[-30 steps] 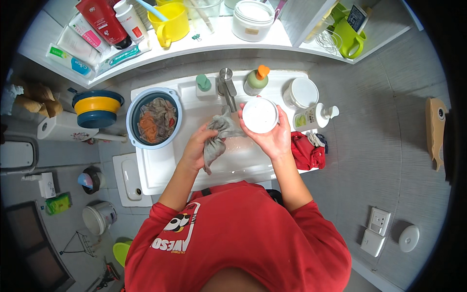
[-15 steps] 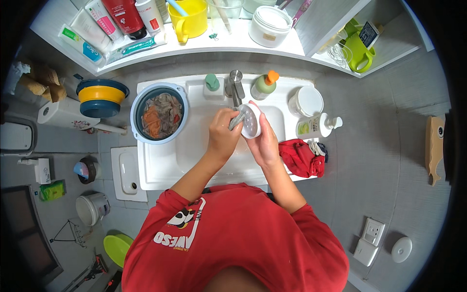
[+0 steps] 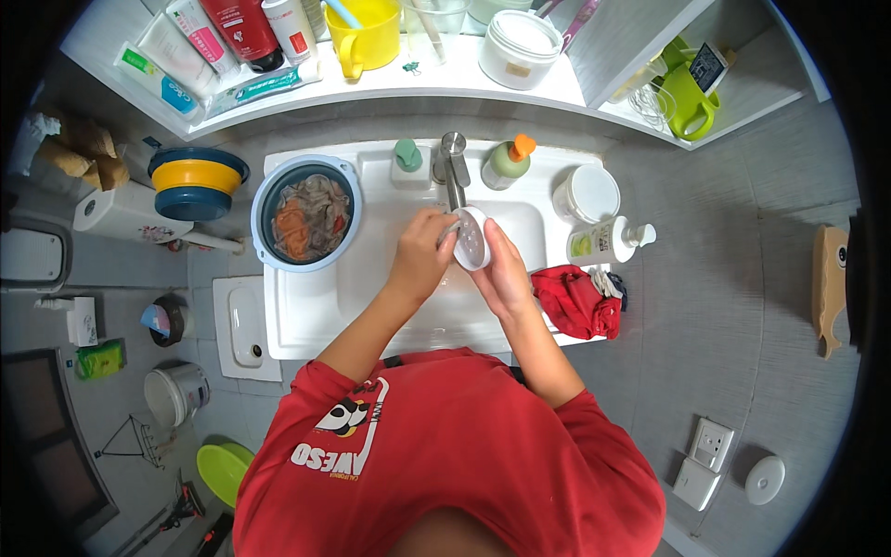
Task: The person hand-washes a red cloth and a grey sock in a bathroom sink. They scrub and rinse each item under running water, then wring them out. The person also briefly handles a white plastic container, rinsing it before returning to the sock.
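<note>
Over the sink's basin [image 3: 399, 316], just below the metal faucet [image 3: 454, 167], I hold a small white round dish [image 3: 473, 239] with dots or holes across its inner face. My right hand [image 3: 505, 274] grips its right rim, fingers behind and thumb along the edge. The dish is tilted, its inside turned left. My left hand [image 3: 424, 255] is closed at the dish's left side, fingers pinching a small grey scrap of cloth or scrubber that is mostly hidden. Left of it, a blue basin [image 3: 262, 232] with wet grey and orange cloth rests on the sink.
A green bottle with an orange pump [image 3: 507, 163] and a pale dispenser [image 3: 409, 169] flank the faucet. Along the right rim sit a white tub [image 3: 591, 194], a pump bottle [image 3: 608, 241] and bunched red cloth [image 3: 575, 302]. A loaded shelf [image 3: 445, 93] spans the far side.
My left fingers have shifted slightly against the dish, and less of the grey scrap shows now. The dish has turned and dropped a little. Everything else moved only slightly with the view.
</note>
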Tool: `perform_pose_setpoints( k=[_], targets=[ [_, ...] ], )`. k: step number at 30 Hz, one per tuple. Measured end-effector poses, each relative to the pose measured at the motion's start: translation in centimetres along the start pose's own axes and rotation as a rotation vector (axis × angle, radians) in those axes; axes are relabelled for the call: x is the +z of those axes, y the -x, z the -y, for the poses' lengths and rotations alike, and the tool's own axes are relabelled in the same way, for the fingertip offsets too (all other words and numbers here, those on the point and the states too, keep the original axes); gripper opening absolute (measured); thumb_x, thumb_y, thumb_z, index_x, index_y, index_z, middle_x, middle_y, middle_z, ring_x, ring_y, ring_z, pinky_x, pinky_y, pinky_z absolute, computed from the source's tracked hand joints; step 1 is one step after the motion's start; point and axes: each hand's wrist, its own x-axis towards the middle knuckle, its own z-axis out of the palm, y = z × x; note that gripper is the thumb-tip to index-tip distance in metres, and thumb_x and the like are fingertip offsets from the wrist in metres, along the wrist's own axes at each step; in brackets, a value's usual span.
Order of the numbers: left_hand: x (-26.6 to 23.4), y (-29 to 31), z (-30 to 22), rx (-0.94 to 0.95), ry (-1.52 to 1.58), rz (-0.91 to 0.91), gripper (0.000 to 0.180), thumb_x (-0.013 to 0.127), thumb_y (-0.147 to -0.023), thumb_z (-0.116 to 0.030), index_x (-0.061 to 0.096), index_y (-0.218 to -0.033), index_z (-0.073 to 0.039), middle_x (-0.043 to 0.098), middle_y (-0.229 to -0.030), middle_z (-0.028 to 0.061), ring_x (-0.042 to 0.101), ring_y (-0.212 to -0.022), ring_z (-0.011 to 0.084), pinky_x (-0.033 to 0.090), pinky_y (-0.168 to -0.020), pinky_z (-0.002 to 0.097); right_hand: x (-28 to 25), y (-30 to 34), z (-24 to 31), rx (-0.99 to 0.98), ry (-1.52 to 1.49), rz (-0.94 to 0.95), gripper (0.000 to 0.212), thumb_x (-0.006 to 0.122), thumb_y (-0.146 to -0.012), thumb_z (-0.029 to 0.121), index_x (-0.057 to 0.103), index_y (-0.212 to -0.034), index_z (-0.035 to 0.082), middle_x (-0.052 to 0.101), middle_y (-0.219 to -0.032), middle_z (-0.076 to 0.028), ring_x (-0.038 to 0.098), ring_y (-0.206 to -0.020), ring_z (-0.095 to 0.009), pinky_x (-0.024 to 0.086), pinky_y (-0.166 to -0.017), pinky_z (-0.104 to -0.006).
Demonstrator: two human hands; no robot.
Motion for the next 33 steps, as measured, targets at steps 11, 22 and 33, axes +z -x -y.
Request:
perform_pose_setpoints(
  k=[11, 22, 33],
  targets=[
    [0.5, 0.9, 1.1, 0.154, -0.203, 0.075, 0.02, 0.062, -0.069, -0.001, 0.058, -0.088, -0.001, 0.053, -0.09, 0.0145, 0.055, -0.079, 0.0309, 0.045, -0.067, 0.0366, -0.4, 0.6, -0.1, 0.12, -0.037, -0.074, 0.032, 0.042, -0.093, 0.031, 0.049, -0.111, 0.005, 0.055, -0.101, -0.005, 0.055, -0.091, -0.015, 0.046, -0.079, -0.0347],
    [0.4, 1.6, 1.0, -0.097, -0.029, -0.048, 0.015, 0.062, -0.07, -0.001, 0.056, -0.084, 0.0, 0.055, -0.08, 0.014, 0.055, -0.073, 0.03, 0.044, -0.062, 0.0361, -0.4, 0.8, -1.4, 0.052, 0.057, -0.024, 0.035, 0.049, -0.091, 0.02, 0.045, -0.122, 0.004, 0.054, -0.108, -0.004, 0.053, -0.096, -0.012, 0.046, -0.081, -0.0301],
    [0.1, 1.3, 0.3, 0.052, -0.145, 0.031, 0.014, 0.063, -0.07, -0.001, 0.059, -0.083, -0.001, 0.054, -0.079, 0.0127, 0.055, -0.072, 0.0303, 0.045, -0.063, 0.0371, 0.0, 0.9, -0.1, 0.016, 0.035, 0.004, 0.036, 0.044, -0.093, 0.026, 0.047, -0.118, 0.001, 0.054, -0.104, -0.005, 0.053, -0.093, -0.013, 0.046, -0.08, -0.0306]
  ],
)
